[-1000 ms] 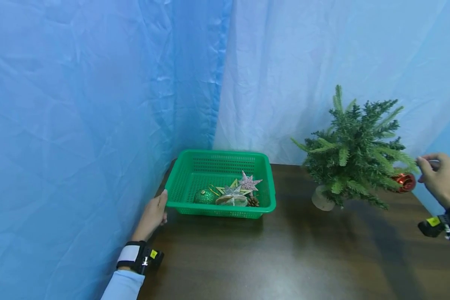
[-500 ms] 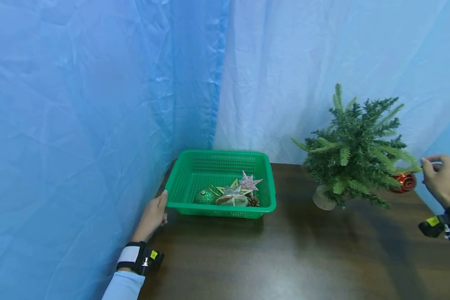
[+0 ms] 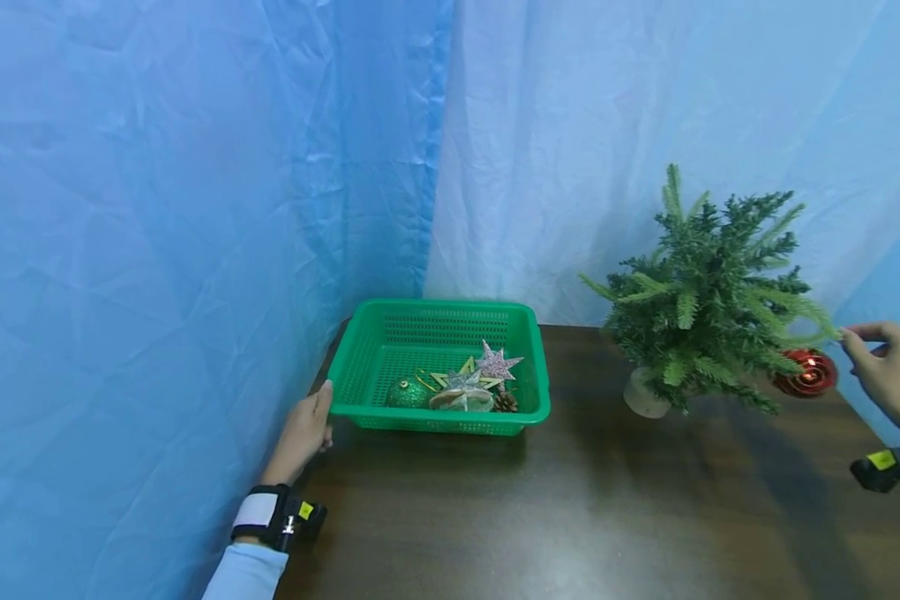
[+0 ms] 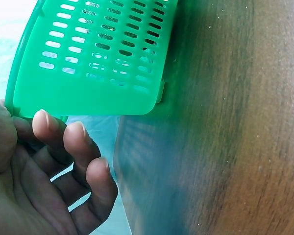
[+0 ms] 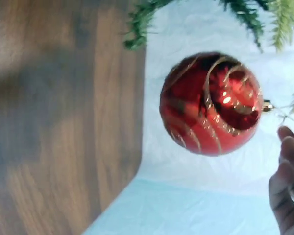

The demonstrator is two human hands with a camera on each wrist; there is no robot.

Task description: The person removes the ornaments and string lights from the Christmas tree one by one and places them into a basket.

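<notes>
My left hand point(image 3: 303, 429) grips the near left corner of a green plastic basket point(image 3: 442, 419), thumb on its rim. In the left wrist view the other fingers curl loosely below the basket's corner. At the right, my right hand point(image 3: 892, 367) pinches the tip of a light green branch on a small artificial Christmas tree point(image 3: 708, 300). A shiny red Christmas ball point(image 3: 806, 372) with gold swirls hangs below that branch. In the right wrist view, the ball's thin loop runs from its gold cap toward my fingertips point(image 5: 286, 147); part of the hand is out of frame.
Inside the basket lie a green glitter ball point(image 3: 407, 394), a pinkish glitter star point(image 3: 497, 361), a pinecone point(image 3: 506, 402) and other star ornaments. The tree's pale base point(image 3: 645, 398) stands on the dark wooden table point(image 3: 570, 508). Blue curtains point(image 3: 195, 250) close off the left and back.
My right hand has shifted slightly down at the branch tip. The red ball has dropped a little and shows more fully. My left hand stays on the basket.
</notes>
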